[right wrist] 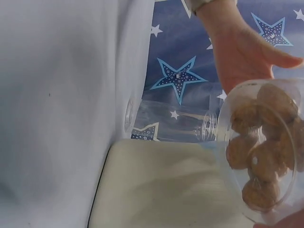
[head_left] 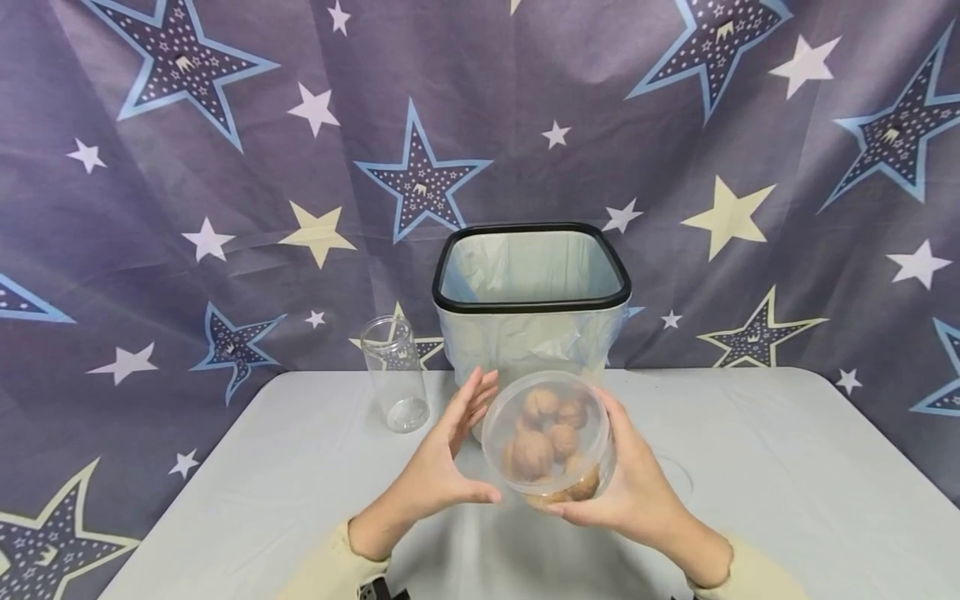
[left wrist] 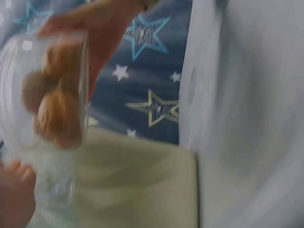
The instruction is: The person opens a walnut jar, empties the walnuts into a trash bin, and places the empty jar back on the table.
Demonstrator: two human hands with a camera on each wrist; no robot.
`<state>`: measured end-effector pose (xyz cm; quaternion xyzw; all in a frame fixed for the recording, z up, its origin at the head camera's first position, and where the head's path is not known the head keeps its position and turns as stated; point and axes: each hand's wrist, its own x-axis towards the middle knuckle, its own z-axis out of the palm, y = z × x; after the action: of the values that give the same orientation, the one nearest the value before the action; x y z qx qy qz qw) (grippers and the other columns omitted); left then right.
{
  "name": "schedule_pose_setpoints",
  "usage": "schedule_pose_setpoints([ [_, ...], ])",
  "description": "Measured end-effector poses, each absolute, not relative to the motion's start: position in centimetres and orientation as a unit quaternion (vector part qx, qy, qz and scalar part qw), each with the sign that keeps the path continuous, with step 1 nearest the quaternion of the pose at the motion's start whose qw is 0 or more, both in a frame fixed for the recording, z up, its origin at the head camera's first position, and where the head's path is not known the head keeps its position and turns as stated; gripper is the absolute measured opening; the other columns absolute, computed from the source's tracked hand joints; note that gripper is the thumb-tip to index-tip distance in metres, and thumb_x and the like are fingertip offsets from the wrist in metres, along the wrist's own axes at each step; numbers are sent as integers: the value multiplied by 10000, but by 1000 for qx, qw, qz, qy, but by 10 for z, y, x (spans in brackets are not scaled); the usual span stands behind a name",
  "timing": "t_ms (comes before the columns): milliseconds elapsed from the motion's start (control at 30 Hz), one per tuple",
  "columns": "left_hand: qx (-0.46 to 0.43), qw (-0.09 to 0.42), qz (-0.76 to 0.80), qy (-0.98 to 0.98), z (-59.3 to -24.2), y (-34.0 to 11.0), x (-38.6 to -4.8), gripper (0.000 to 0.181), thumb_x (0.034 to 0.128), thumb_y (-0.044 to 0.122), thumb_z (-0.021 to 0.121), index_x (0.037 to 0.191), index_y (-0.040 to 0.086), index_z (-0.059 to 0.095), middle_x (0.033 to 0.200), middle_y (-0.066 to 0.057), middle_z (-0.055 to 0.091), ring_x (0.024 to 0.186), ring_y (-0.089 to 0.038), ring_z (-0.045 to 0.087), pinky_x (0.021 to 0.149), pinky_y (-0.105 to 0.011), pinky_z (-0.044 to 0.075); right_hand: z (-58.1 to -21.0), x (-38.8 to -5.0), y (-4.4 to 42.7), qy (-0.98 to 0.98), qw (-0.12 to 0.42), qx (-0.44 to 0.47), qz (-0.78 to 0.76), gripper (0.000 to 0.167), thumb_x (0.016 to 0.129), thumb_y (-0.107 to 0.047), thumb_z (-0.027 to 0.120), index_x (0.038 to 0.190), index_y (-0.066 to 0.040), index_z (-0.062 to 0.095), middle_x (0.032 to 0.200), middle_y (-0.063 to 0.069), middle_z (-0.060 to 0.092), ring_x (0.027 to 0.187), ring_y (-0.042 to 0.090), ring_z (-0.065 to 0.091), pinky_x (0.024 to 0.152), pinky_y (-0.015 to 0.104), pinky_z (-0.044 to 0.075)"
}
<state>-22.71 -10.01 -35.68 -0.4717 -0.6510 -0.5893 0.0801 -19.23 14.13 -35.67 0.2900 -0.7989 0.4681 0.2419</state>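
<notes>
A clear round container (head_left: 551, 433) with several walnuts (head_left: 534, 454) inside is held up above the table, tilted. My right hand (head_left: 637, 487) grips its right side, thumb at the lower rim and fingers behind. On the other side my left hand (head_left: 438, 471) is apart from the container in the head view, fingers straight and thumb spread. In the right wrist view the walnuts (right wrist: 263, 159) show through the clear wall, with the left hand (right wrist: 242, 52) beyond. Its translucent top faces up toward the head camera; whether that is a separate lid I cannot tell.
Behind the hands stands a bin (head_left: 525, 337) with a black rim and a clear liner. An empty glass jar (head_left: 397, 379) stands upright left of it. A faint clear round object (head_left: 678, 477) lies on the table (head_left: 787, 467) at the right. A star-patterned cloth hangs behind.
</notes>
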Motion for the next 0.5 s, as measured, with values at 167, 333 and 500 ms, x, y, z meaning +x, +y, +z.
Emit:
schedule_pose_setpoints([
  [167, -519, 12, -576, -631, -351, -108, -242, 1190, 709, 497, 745, 1496, -16, 16, 1506, -310, 146, 1425, -219, 192, 1145, -277, 202, -357, -190, 142, -798, 200, 317, 472, 1185, 474, -302, 941, 1453, -143, 291, 1344, 50, 486, 1136, 178, 509, 934, 278, 432],
  [333, -566, -47, -537, -624, -346, -115, -251, 1210, 687, 549, 718, 1493, -27, 24, 1540, -248, 121, 1435, -269, 138, 1153, -304, 186, -358, -188, 143, -794, 173, 345, 470, 1167, 488, -331, 929, 1447, -120, 299, 1378, 58, 460, 1171, 182, 490, 969, 274, 414],
  [500, -592, -80, -507, -621, -343, -117, -255, 1219, 689, 547, 713, 1483, -47, 4, 1551, -232, 81, 1435, -311, 99, 1162, -317, 145, -360, -189, 144, -790, 148, 362, 472, 1151, 506, -345, 919, 1447, -128, 292, 1365, 61, 473, 1155, 186, 505, 953, 294, 430],
])
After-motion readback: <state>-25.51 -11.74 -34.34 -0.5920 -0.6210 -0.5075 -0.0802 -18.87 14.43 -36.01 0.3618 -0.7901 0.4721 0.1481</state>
